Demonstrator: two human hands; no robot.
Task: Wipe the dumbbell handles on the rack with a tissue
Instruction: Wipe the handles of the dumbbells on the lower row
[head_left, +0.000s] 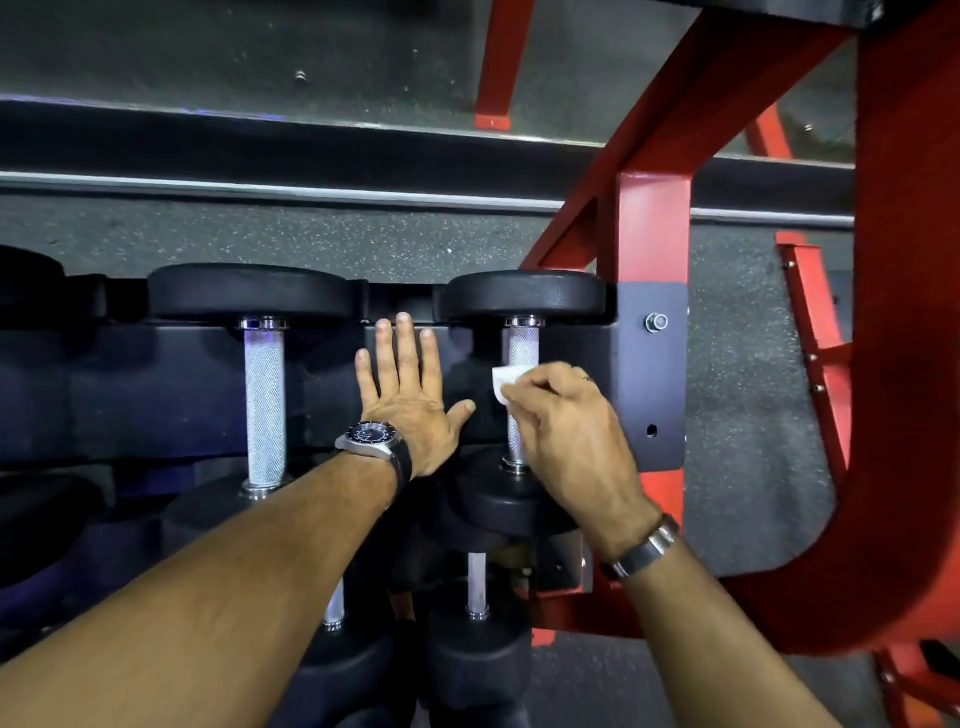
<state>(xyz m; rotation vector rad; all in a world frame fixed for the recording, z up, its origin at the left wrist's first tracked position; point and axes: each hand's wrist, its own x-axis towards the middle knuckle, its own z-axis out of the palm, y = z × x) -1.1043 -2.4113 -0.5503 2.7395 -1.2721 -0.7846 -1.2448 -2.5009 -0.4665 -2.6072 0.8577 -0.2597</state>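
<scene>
White tissue (505, 383) is pinched in the right hand (576, 436) against a knurled handle (521, 347); left hand (410, 400) lies flat, fingers spread, just beside, free rack (652, 374) surface beyond.

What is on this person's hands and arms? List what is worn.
Both forearms are bare, with no sleeves in view. The left hand has a wristwatch with a dark round dial, silver case and black strap. The right hand has a band of dark and silver metal at the wrist and a thin ring on one finger. No gloves.
</scene>
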